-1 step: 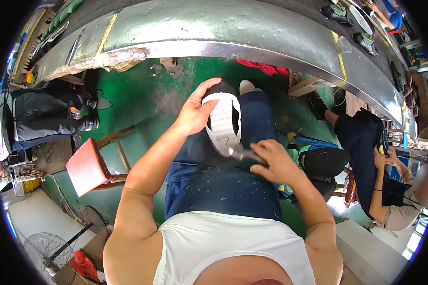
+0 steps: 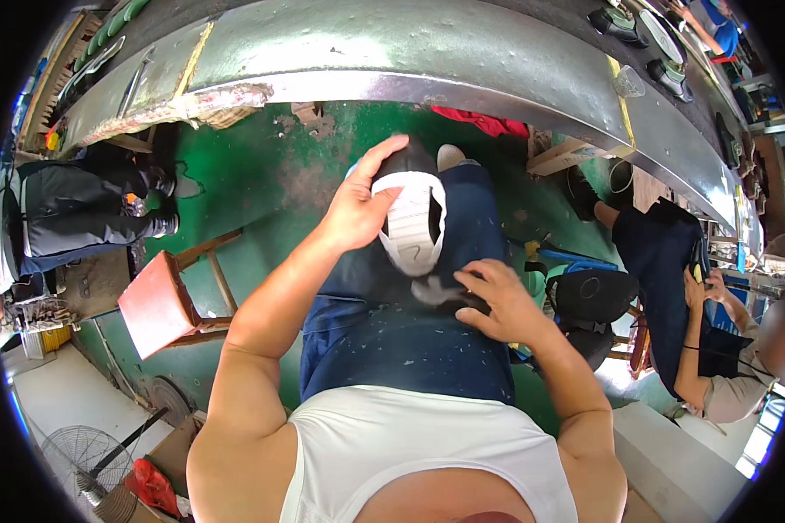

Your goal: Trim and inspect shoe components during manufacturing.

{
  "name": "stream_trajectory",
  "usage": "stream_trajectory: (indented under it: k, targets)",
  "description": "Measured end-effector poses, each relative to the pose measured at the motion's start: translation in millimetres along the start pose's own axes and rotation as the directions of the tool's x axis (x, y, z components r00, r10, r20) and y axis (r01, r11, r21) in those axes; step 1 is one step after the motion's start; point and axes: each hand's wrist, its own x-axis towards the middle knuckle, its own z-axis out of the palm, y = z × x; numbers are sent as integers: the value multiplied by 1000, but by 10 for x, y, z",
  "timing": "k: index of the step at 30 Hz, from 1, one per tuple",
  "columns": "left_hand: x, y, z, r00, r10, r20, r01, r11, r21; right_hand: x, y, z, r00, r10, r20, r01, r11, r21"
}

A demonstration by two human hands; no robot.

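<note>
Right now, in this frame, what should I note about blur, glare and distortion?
Head view: motion blur smears a pale object at the right hand, too much to identify it; head view: the left hand and white-and-black shoe piece look clearer; head view: glare whitens patches of the metal bench, and its edge bows from fisheye distortion, with black corners around the picture.
</note>
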Motion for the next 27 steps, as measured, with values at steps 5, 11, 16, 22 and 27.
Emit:
stream_trajectory:
  k: [5, 11, 16, 22, 27]
  targets:
    - [-223, 91, 345, 866, 405, 292, -494, 782, 381, 174, 168, 405, 727, 138, 673, -408, -701, 585]
    - [-634, 2, 560, 892, 18, 452, -183, 928, 324, 289, 110, 478, 550, 423, 721, -220, -759, 613]
    - [-809, -116, 945, 935, -352, 32, 340, 920, 192, 220, 49, 808, 502, 543, 673, -282, -633, 721]
    - [-791, -182, 1064, 927, -351, -135, 284, 888, -363, 286, -188, 790, 375, 617, 691, -333, -606, 722]
    - [-761, -198, 1059, 945, -264, -194, 228, 955, -190, 342, -385, 546, 285, 679, 676, -380, -568, 730]
